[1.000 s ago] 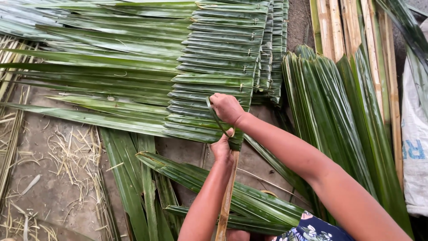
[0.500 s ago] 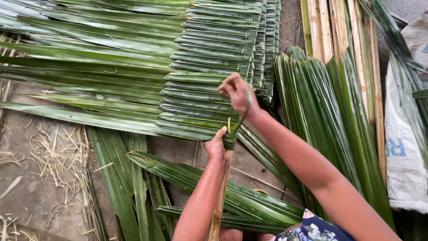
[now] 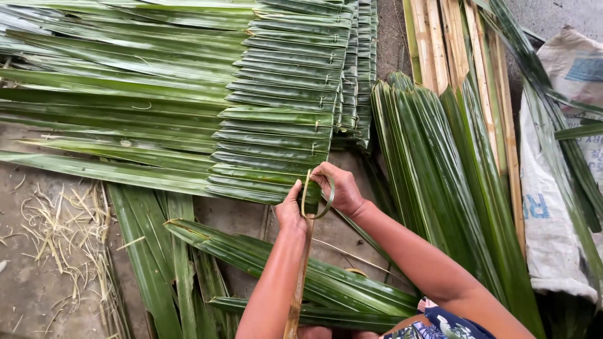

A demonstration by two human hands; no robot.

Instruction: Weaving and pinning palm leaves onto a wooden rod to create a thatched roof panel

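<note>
Glossy, ribbed green palm leaves (image 3: 188,94) are seen folded over a matt, tan wooden stick (image 3: 300,276). Pale, dry bamboo slats (image 3: 449,44) and a dull woven plastic sack (image 3: 553,213) are seen at right.

The bare concrete floor (image 3: 44,295) carries everything — a stitched panel of folded palm leaves (image 3: 188,94) beyond the hands, loose green fronds (image 3: 264,263) beneath them, dry straw scraps (image 3: 66,232) left, a leaf bundle (image 3: 440,188), bamboo slats (image 3: 452,44) and a white sack (image 3: 553,213) right.
</note>
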